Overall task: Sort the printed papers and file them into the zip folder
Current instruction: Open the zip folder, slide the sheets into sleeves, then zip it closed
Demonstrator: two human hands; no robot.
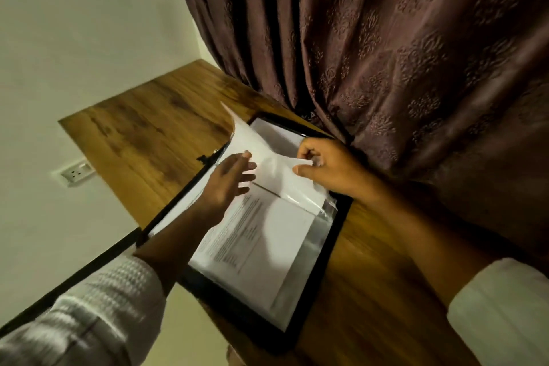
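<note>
Brown patterned curtain (386,38) fills the right and top of the view, hanging down to the far edge of a wood-grain table (154,128). A pale wall (74,24) runs along the table's left edge.

The black zip folder (335,235) lies open on the table. Its far corner is close under the curtain and its left side reaches the table's left edge. Inside it, a printed page (252,241) lies flat with its text facing up.

Above that page, a lifted sheet (267,154) curves up towards the folder's far end. A clear plastic sleeve (326,205) shows at the folder's right edge, just under the sheet.

The left hand (228,181) is spread with straight fingers, palm down on the lifted sheet, gripping nothing. The right hand (332,169) pinches the sheet's right edge between thumb and fingertips. The motion blur hides whether it also holds the sleeve's lip.

A zip pull (205,157) lies at the folder's left rim. A wall socket (75,172) sits low on the wall.

The step in hand appears to be sliding this sheet into the sleeve. To do it well:
- The right hand should keep the pocket mouth open and guide the leading corner in squarely.
- The flat left hand should smooth and feed the paper so it does not buckle or crease.
- The page below should be held down lightly so it does not slide out of order.
</note>
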